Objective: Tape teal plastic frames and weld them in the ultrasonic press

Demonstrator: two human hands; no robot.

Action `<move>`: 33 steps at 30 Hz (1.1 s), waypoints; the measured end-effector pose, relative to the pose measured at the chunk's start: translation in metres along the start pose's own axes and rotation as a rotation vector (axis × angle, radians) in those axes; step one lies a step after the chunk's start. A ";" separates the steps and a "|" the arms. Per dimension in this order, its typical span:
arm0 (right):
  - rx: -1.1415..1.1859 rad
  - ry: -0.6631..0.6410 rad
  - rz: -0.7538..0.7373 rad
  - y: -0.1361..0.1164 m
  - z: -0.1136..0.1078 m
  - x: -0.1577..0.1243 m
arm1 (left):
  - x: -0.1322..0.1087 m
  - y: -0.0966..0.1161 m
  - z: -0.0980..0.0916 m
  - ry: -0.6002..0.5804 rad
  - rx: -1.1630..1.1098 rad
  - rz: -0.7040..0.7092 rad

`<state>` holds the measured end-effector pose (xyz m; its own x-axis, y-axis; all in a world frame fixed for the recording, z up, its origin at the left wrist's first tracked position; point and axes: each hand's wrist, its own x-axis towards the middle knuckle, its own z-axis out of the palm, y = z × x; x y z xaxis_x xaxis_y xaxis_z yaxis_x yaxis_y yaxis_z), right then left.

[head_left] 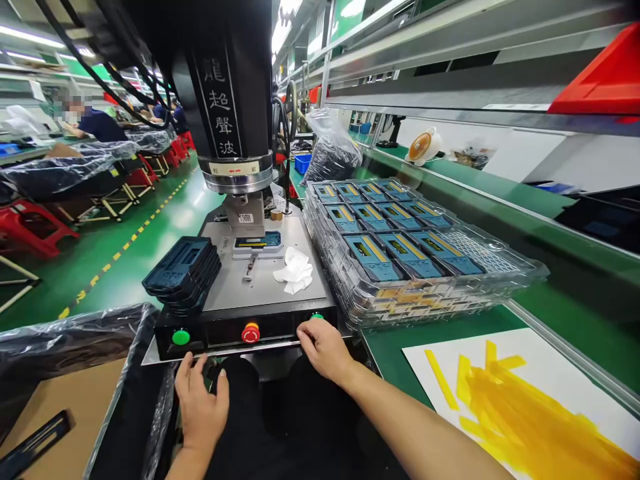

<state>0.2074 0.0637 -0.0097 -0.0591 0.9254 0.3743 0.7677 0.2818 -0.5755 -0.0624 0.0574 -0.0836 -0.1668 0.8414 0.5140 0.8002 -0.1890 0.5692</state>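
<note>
A black ultrasonic welding machine (230,100) stands over a grey base plate (235,287). A blue part (259,242) sits in the fixture under the horn. My right hand (325,347) rests on the front panel, fingers on the right green button (317,317). My left hand (200,400) lies flat with fingers apart just below the left green button (181,337), holding nothing. A red button (251,332) sits between them. A stack of dark blue covers (183,273) rests on the plate's left side. A white cloth (295,270) lies on its right.
Stacked clear trays (510,270) of blue parts sit to the right on the green bench (550,300). Yellow strips (525,413) lie on white paper at the right front. A plastic-lined cardboard box (65,400) is at the left. Other workers sit far left.
</note>
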 end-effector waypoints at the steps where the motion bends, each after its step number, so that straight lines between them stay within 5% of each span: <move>1: 0.018 0.003 -0.001 0.000 0.001 0.000 | -0.011 -0.004 0.006 -0.016 0.006 0.013; 8: 0.076 0.014 -0.013 -0.003 0.003 0.000 | -0.077 -0.042 0.042 -0.517 0.232 0.075; 20: 0.086 0.140 -0.128 -0.019 0.001 0.021 | -0.073 -0.045 0.042 -0.543 0.266 0.064; 26: 0.033 0.234 -0.139 -0.041 -0.001 0.091 | -0.072 -0.051 0.048 -0.531 0.251 0.086; 33: -0.232 0.177 0.149 -0.031 0.011 0.175 | -0.072 -0.052 0.046 -0.527 0.183 0.039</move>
<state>0.1660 0.2200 0.0660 0.1609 0.8881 0.4306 0.8859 0.0624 -0.4597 -0.0651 0.0300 -0.1800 0.1378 0.9838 0.1146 0.8949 -0.1733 0.4112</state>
